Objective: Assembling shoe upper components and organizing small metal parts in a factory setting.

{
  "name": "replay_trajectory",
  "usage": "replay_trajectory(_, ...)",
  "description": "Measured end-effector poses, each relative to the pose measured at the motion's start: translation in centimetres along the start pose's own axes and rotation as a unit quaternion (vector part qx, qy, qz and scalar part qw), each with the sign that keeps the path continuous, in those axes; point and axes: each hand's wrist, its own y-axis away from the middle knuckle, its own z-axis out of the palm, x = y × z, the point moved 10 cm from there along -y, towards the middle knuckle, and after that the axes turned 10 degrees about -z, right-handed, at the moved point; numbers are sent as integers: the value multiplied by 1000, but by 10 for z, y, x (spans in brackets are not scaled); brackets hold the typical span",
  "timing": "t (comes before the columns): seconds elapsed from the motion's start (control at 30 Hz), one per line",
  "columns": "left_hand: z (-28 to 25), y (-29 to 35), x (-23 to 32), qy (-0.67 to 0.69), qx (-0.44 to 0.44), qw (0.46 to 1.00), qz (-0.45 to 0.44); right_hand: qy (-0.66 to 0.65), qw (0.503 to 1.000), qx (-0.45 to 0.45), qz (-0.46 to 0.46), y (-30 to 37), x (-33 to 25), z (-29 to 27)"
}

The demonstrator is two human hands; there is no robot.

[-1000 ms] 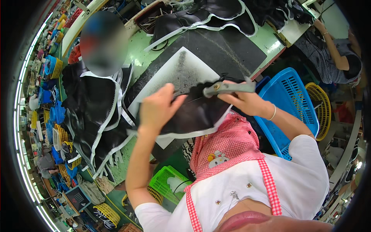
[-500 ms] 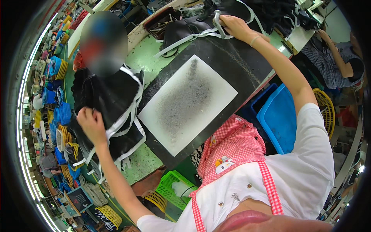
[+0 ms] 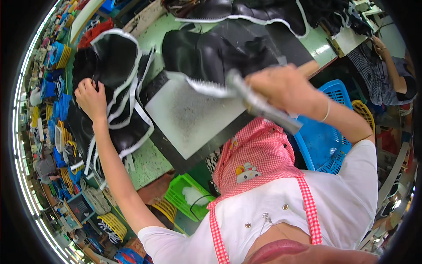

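Note:
In my right hand [image 3: 285, 90] is a hammer [image 3: 270, 108], blurred by motion, its wooden handle end showing behind the fist. Beneath and beyond it, a black leather-like piece [image 3: 193, 50] with a white notched edge strip lies partly over a white board [image 3: 176, 127]. Grey scuff marks cover the board's middle. The hammer hides the right end of the strip, so I cannot tell whether they touch. My left hand [image 3: 91, 97] has its fingers bent around the top of stacked black pieces [image 3: 116, 57] at the left, also edged in white; its fingertips are partly hidden.
Under the board lies a black mat [image 3: 176, 160] on a green table [image 3: 151, 169]. Another black piece [image 3: 250, 9] lies at the far side. Below the table edge are a blue basket [image 3: 327, 141] and a green basket [image 3: 178, 193]. A co-worker's arm [image 3: 395, 72] shows at far right.
My right hand has come nearer with the hammer, from the far side to above the board. A black piece now covers the board's far part. My left hand has shifted farther up the stack.

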Motion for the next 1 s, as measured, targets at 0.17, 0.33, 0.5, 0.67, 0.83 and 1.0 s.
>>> replay_trajectory(0.17, -86, 18, 107, 251, 4, 963, 94, -217, 972, -74, 48, 32, -22, 62)
replay_trajectory(0.33, -67, 65, 190, 428, -202, 873, 117, -216, 971, -5, 101, 38, -9, 40)
replay_trajectory(0.5, -13, 77, 215, 412, -268, 868, 69, -54, 983, 138, 111, 49, 11, 13)
replay_trajectory(0.67, -39, 82, 206, 385, -228, 892, 67, -28, 984, 77, 161, 55, 37, 32)
replay_trajectory(0.83, -93, 106, 210, 343, -186, 917, 88, -3, 996, 55, 67, 49, 18, 43)
replay_trajectory(1.0, -120, 137, 254, 439, -188, 865, 156, -4, 995, 82, 51, 49, 12, 48)
